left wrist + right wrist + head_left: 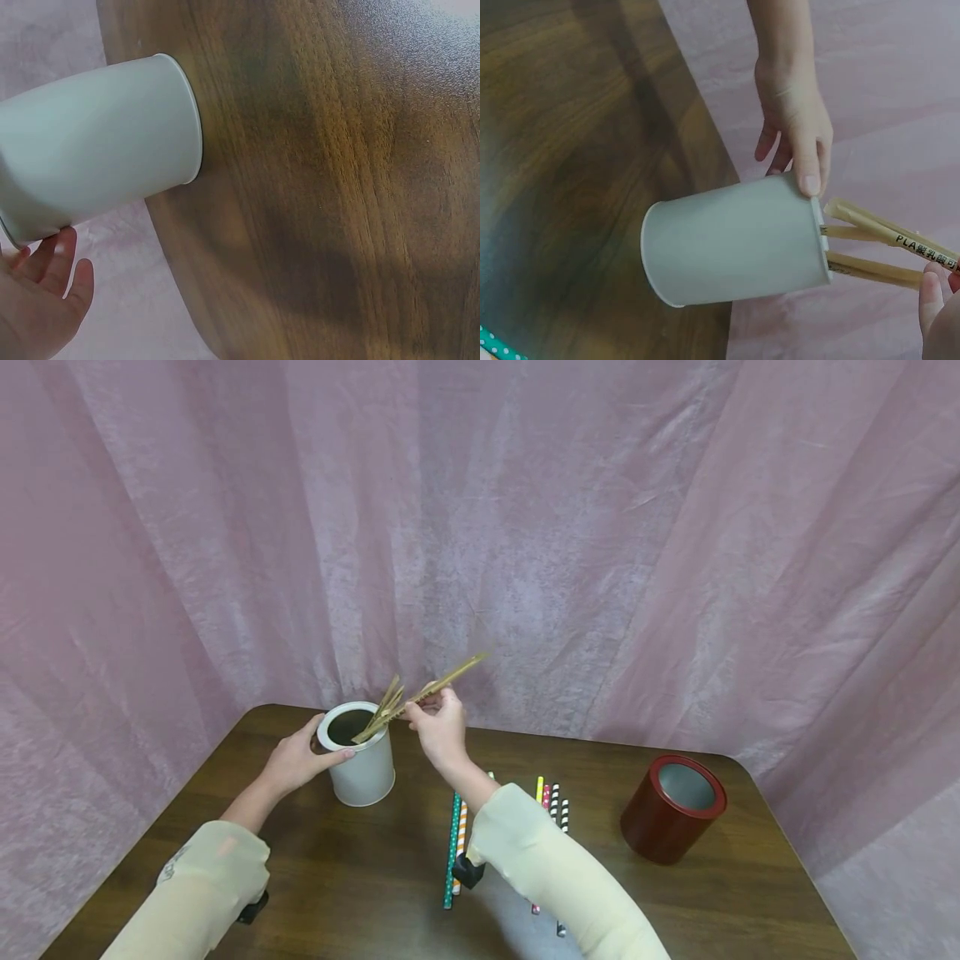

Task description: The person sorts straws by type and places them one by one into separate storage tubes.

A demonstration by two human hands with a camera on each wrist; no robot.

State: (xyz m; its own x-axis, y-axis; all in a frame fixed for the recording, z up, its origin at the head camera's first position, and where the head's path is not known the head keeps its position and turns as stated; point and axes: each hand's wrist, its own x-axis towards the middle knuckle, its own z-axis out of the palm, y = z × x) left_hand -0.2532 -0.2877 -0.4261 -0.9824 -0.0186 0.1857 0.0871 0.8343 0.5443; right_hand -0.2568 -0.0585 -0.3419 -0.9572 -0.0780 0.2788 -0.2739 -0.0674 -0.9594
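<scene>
Near the table's back left stands a white can (365,781), upright with its top open. My left hand (295,762) grips its rim, thumb on the near side and fingers round the far side; the right wrist view shows that thumb at the rim. My right hand (442,731) pinches a straw in brown paper wrapping (463,669) with dark printing (922,247). This straw slants over the can's mouth, its lower end close to the rim. Other brown-wrapped straws (391,697) lean out of the can beside it.
A red can (660,822) stands open-topped at the table's right. Between the cans lie loose patterned straws: teal dotted (453,843), orange striped (462,827), yellow (539,787), pink and black-and-white (555,802), partly under my right sleeve (562,868). A pink curtain (525,568) hangs behind the table.
</scene>
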